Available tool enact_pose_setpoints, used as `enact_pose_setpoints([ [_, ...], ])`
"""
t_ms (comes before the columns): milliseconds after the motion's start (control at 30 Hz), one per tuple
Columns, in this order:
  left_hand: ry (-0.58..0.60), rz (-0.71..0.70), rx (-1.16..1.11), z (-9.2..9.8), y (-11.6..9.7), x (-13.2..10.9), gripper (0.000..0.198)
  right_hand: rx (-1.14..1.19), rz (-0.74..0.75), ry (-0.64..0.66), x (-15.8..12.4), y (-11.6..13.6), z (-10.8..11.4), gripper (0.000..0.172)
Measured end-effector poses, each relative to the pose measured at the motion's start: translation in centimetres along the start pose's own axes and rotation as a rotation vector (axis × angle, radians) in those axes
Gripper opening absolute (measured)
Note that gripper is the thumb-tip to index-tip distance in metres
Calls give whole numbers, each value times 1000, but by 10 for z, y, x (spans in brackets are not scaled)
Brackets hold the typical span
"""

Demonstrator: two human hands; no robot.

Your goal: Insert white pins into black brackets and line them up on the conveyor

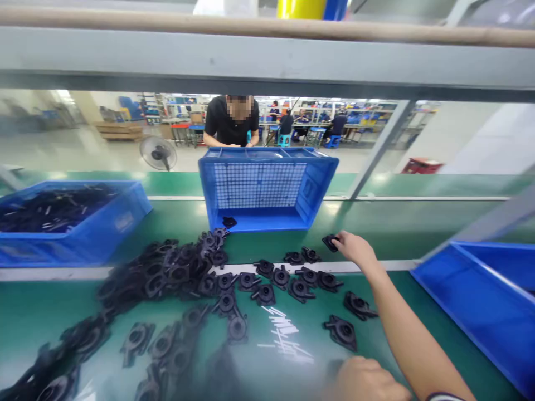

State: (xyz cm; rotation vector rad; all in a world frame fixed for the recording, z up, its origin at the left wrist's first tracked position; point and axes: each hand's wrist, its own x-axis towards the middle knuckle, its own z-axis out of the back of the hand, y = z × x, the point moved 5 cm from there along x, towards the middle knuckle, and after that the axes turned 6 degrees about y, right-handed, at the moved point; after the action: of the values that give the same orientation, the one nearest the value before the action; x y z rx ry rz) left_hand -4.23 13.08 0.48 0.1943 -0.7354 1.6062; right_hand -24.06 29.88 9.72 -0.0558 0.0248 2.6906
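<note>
Near the far side of the green work surface, my right hand [353, 247] pinches a black plastic part [330, 243] by its edge. My left hand [370, 381] is low in the picture, cut off by the bottom edge and smeared by motion; its fingers cannot be made out. Just above it lies a black part with a round centre and a short spout [341, 332]. Similar parts lie scattered left of my right hand, running into a large heap [167, 273]. A blue crate [267, 219] lies on its side, its opening towards me, with one black part [229, 222] inside.
A blue bin [83, 245] full of black parts stands at the left; another blue bin [468, 295] is at the right. White marks [284, 334] show on the green surface [301, 379]. A person in black [232, 125] stands behind the crate. A rail crosses above.
</note>
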Motion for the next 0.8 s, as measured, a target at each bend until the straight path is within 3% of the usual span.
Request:
enact_pose_setpoints([
  [67, -21, -1, -13, -6, 4, -1, 16, -12, -65, 57, -11, -33, -16, 22],
  [167, -89, 29, -15, -6, 8, -4, 13, -8, -96, 135, -25, -62, -40, 19],
  [300, -113, 26, -29, -3, 5, -8, 13, -2, -114, 192, -37, -78, -58, 17],
  [400, -91, 43, -26, -5, 5, -8, 13, -6, -116, 202, -41, -80, -59, 16],
  [500, -79, 67, -25, -10, 8, -8, 11, -17, -80, 145, -37, -67, -49, 23],
  [633, -66, 67, -31, -14, 10, -8, 10, 8, 58, 100, -19, -20, -38, 31],
  [800, -49, 60, 10, -13, 12, -8, 12, 27, 142, 156, 4, 37, -49, 28],
])
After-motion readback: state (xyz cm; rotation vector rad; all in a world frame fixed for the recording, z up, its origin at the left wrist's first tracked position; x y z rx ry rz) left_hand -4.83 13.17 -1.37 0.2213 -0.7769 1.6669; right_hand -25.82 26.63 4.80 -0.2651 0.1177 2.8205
